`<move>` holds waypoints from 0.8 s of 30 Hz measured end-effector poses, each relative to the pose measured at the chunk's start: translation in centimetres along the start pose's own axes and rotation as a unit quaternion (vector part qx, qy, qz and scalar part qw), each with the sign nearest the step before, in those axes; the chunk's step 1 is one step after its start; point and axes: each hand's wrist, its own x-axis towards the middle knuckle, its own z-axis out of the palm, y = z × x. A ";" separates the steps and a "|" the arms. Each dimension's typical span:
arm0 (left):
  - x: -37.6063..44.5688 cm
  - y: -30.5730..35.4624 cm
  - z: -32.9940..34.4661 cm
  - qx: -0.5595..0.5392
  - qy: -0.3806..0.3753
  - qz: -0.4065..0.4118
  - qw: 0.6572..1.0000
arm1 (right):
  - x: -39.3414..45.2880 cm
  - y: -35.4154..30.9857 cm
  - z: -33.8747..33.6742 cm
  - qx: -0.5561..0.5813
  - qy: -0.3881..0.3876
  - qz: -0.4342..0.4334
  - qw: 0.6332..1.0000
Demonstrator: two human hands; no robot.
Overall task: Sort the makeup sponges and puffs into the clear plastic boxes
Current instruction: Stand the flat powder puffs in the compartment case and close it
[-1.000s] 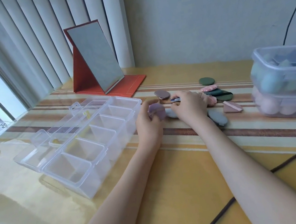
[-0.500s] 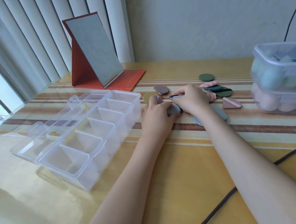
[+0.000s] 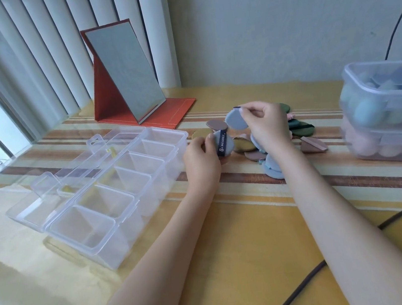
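Note:
My left hand (image 3: 201,156) grips a grey-blue puff (image 3: 225,144) with a dark strap, held just above the table. My right hand (image 3: 267,122) pinches a second round grey-blue puff (image 3: 235,120) by its strap, lifted above the pile. Under both hands lies a heap of flat puffs (image 3: 252,151) in brown, mustard, grey, pink and dark green (image 3: 300,128). A triangular brown puff (image 3: 312,146) sits to the right. The clear divided organiser box (image 3: 164,138) stands open at the left, its compartments holding no puffs.
A clear lidded tub (image 3: 358,92) full of rounded sponges stands at the right edge. A red folding mirror (image 3: 128,74) stands at the back. A dark cable (image 3: 316,268) crosses the table's front right. Vertical blinds and a window run along the left.
Both hands have lifted from the pile. Each now holds a grey-blue puff above the table, and the right hand has risen higher.

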 end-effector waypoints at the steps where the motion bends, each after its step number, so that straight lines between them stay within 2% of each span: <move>1: 0.1 -0.2 0.0 0.035 0.008 -0.011 0.999 | 0.0 -0.3 -0.1 0.025 0.002 -0.019 1.000; 3: 0.1 -0.3 0.0 0.040 0.013 -0.040 0.998 | 0.1 -0.7 -0.1 0.053 -0.029 -0.036 0.997; 4: 0.1 -0.1 0.1 0.003 0.016 -0.064 0.998 | 0.0 -0.9 -0.1 0.065 -0.063 -0.026 0.996; 6: 0.2 0.4 0.3 -0.144 0.004 -0.131 0.981 | -0.4 -0.7 0.3 0.068 -0.130 0.008 0.989; 8: -0.3 1.2 0.2 -0.298 -0.017 -0.197 0.934 | -1.0 -0.6 0.7 0.067 -0.168 0.035 0.983; 9: -0.6 1.5 0.2 -0.326 -0.032 -0.197 0.924 | -1.2 -0.8 0.7 0.068 -0.176 0.045 0.981; 11: -1.0 2.0 0.1 -0.339 -0.036 -0.159 0.927 | -1.4 -1.2 0.7 0.056 -0.184 0.060 0.980; 13: -1.1 2.1 -0.2 -0.338 -0.004 -0.131 0.932 | -1.5 -1.3 1.0 0.077 -0.181 0.059 0.979; 15: -1.6 2.4 -0.4 -0.300 0.028 -0.086 0.950 | -1.5 -1.4 1.8 0.094 -0.155 0.020 0.983; 17: -2.4 2.8 -0.7 -0.193 0.063 0.029 0.979 | -1.7 -1.9 2.6 0.126 -0.144 -0.009 0.982; 19: -3.4 3.7 -1.2 -0.109 0.087 0.142 0.980 | -2.2 -3.3 3.3 0.248 -0.210 0.045 0.945; 20: -3.7 4.1 -1.8 -0.082 0.106 0.168 0.977 | -2.5 -3.8 3.6 0.279 -0.253 0.063 0.924; 21: -3.8 4.5 -2.6 -0.066 0.126 0.172 0.975 | -2.8 -4.1 4.0 0.253 -0.282 0.048 0.924; 23: -3.5 4.6 -4.5 -0.035 0.166 0.153 0.974 | -3.6 -4.3 4.6 0.070 -0.312 -0.051 0.946; 24: -3.3 4.3 -5.4 -0.006 0.178 0.141 0.974 | -4.2 -4.2 4.9 -0.025 -0.329 -0.106 0.938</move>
